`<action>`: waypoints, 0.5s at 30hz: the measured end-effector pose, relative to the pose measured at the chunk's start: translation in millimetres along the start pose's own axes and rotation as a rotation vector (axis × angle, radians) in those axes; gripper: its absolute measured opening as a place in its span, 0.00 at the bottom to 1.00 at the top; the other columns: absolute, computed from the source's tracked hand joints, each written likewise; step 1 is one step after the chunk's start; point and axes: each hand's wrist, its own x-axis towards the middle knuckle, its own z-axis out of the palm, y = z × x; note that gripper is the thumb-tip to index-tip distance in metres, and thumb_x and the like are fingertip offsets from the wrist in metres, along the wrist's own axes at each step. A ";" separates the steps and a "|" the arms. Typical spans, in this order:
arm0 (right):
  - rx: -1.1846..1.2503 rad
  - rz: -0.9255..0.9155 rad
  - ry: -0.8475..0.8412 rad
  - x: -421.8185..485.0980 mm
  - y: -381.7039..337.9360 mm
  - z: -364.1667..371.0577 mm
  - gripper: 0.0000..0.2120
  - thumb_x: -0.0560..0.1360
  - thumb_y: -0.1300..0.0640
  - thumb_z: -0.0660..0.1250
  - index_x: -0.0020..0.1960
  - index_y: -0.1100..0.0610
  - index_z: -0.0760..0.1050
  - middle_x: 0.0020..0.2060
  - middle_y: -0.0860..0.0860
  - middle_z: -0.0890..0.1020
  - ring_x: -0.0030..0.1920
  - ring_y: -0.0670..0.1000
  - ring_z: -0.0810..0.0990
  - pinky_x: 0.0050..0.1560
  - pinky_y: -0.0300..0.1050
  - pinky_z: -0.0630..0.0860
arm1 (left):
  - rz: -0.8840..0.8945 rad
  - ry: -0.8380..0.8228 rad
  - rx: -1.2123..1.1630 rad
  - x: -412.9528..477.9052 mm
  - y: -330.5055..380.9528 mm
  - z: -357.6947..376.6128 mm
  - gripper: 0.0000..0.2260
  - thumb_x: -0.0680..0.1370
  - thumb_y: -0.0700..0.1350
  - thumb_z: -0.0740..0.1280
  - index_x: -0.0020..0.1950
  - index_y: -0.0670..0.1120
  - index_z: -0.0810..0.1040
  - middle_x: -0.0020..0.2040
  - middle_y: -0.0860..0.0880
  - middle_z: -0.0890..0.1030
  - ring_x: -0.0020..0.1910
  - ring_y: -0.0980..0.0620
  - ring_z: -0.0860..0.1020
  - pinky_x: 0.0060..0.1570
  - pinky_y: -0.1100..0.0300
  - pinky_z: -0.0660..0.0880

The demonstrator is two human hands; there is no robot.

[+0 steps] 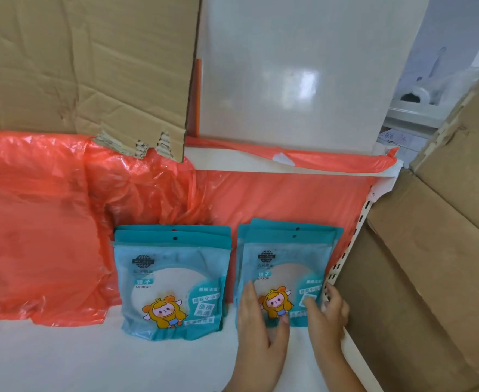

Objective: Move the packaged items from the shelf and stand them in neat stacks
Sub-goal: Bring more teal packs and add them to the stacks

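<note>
L hand [256,321] flat on rt mirror-pack stack [286,258], R hand [328,309] pinching edge.

- Left stack of packs [173,281] was teal, printed with a yellow cartoon figure.
- Right stack of packs [286,267] looked the same.
- Plastic sheet [34,222] was orange-red.
- Cardboard [77,66] was brown.
- Shelf [91,360] was white.

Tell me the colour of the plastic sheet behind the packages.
The plastic sheet is orange-red; head view.
</note>
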 end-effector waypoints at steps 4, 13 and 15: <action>-0.027 -0.021 0.077 -16.8 -3.1 5.7 0.22 0.73 0.59 0.68 0.66 0.54 0.70 0.67 0.57 0.65 0.63 0.60 0.68 0.60 0.64 0.72 | -0.101 -0.122 0.021 -11.2 -10.2 -25.1 0.25 0.79 0.46 0.62 0.72 0.59 0.56 0.69 0.63 0.61 0.67 0.66 0.61 0.68 0.73 0.54; 0.076 0.001 0.079 -91.8 -12.2 34.1 0.11 0.74 0.62 0.67 0.55 0.51 0.76 0.57 0.56 0.77 0.58 0.59 0.74 0.63 0.61 0.68 | -0.269 -0.174 0.009 -46.7 -43.1 -124.4 0.19 0.76 0.51 0.65 0.67 0.53 0.72 0.64 0.56 0.75 0.61 0.59 0.74 0.64 0.66 0.67; 0.089 -0.006 0.029 -124.0 -18.2 46.6 0.10 0.74 0.62 0.66 0.49 0.48 0.76 0.53 0.55 0.80 0.54 0.58 0.77 0.62 0.59 0.70 | -0.275 -0.151 -0.034 -66.7 -51.6 -159.3 0.17 0.70 0.55 0.68 0.58 0.56 0.76 0.60 0.56 0.78 0.58 0.59 0.77 0.64 0.63 0.71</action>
